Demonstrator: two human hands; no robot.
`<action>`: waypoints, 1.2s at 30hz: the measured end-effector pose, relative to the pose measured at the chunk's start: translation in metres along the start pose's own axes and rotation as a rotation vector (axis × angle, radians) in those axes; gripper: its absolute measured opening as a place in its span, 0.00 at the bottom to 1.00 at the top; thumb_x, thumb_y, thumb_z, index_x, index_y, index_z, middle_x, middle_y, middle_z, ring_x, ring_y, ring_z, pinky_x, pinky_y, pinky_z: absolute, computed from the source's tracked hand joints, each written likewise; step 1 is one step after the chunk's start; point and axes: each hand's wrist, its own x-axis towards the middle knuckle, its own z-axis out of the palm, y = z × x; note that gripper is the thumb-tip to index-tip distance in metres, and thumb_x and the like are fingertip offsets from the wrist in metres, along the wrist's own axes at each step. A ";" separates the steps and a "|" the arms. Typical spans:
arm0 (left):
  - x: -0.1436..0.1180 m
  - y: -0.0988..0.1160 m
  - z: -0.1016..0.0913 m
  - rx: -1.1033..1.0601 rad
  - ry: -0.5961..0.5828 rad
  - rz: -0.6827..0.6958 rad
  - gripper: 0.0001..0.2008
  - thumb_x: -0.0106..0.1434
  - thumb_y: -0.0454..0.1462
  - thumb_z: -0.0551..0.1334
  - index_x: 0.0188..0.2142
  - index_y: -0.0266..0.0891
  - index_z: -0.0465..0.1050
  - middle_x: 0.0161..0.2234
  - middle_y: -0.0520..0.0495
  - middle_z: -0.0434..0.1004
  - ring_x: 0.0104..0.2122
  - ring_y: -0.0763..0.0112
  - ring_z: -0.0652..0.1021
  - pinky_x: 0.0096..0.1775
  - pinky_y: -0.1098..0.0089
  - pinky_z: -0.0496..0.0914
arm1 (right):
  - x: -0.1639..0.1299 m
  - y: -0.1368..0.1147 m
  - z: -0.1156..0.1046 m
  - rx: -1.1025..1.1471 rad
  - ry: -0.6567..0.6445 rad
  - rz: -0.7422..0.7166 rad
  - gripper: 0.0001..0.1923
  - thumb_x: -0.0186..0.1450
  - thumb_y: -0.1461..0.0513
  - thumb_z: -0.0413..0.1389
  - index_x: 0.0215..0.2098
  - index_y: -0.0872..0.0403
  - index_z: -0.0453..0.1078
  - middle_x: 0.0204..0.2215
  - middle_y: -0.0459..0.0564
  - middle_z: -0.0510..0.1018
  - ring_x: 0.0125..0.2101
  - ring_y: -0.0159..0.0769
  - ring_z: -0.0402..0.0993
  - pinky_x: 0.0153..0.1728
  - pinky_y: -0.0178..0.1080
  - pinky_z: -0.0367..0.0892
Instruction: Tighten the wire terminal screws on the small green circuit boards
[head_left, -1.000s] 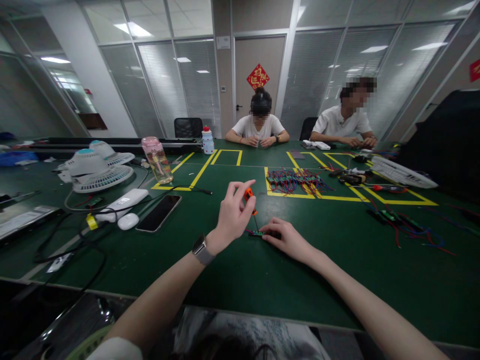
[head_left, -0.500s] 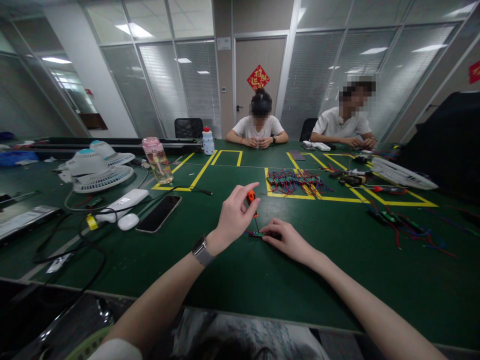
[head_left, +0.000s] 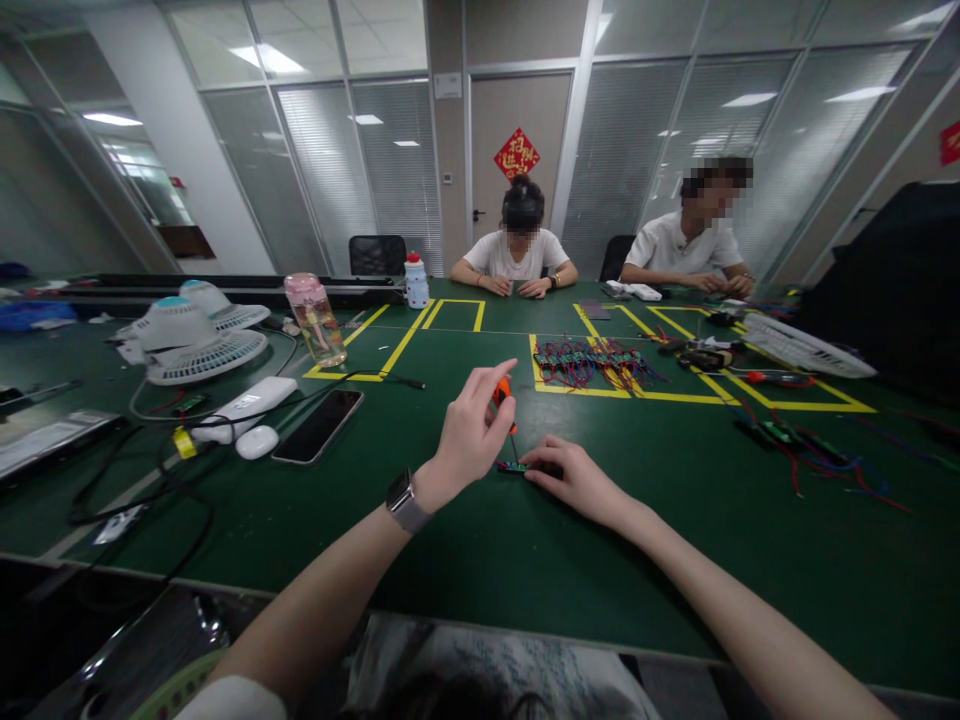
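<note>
Left hand raised over green worktop, fingers pinched on orange-handled screwdriver, shaft upright, tip down on small circuit board. Right hand flat on worktop, fingertips pressing board's right end, nothing gripped. Board lies mid-worktop, just nearer than yellow-taped box holding pile of wired boards. Phone well left. 2 people seated at far side.
</note>
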 end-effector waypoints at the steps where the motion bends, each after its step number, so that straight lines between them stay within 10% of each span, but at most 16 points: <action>1: 0.000 0.000 0.000 -0.010 -0.005 -0.004 0.18 0.69 0.36 0.52 0.57 0.42 0.62 0.43 0.47 0.69 0.21 0.85 0.67 0.24 0.80 0.65 | 0.000 0.000 0.000 -0.003 -0.001 0.003 0.08 0.64 0.64 0.57 0.40 0.54 0.77 0.34 0.49 0.72 0.32 0.35 0.71 0.36 0.36 0.67; 36: -0.001 -0.003 0.001 -0.007 -0.026 0.004 0.22 0.65 0.30 0.52 0.59 0.41 0.59 0.46 0.46 0.69 0.23 0.84 0.69 0.25 0.80 0.67 | 0.000 -0.004 -0.002 -0.016 -0.005 -0.001 0.08 0.65 0.64 0.57 0.40 0.54 0.77 0.34 0.50 0.72 0.32 0.35 0.71 0.36 0.37 0.67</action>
